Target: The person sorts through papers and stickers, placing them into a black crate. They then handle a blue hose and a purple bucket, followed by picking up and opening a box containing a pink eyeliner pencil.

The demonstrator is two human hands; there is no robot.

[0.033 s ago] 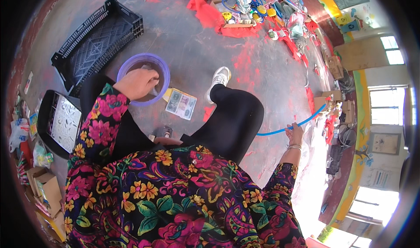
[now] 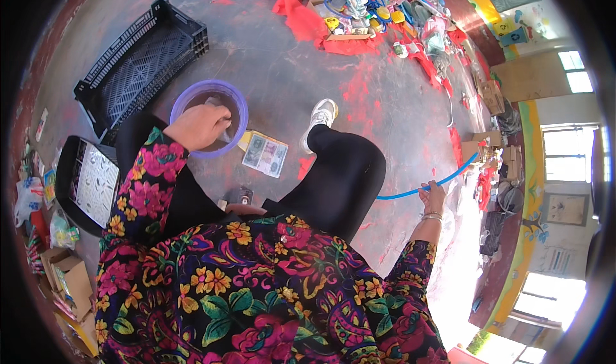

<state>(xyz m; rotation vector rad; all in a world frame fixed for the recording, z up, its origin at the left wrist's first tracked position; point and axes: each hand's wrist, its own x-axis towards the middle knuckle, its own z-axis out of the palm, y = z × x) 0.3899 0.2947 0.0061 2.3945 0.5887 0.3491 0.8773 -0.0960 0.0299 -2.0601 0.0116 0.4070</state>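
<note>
Over a purple bucket (image 2: 199,86), left hand curled; far to its right, a blue tube held

Above the bucket's mouth, the left hand (image 2: 197,125) has its fingers bent inward by a greyish thing (image 2: 226,135); whether they grip it I cannot tell. Well to the bucket's right, the right hand (image 2: 432,197) pinches the slim, curved blue tube (image 2: 398,196). Just beside the bucket, at its lower right, lies a printed sheet (image 2: 264,154). Up and left of the bucket stands a black crate (image 2: 135,69).
</note>
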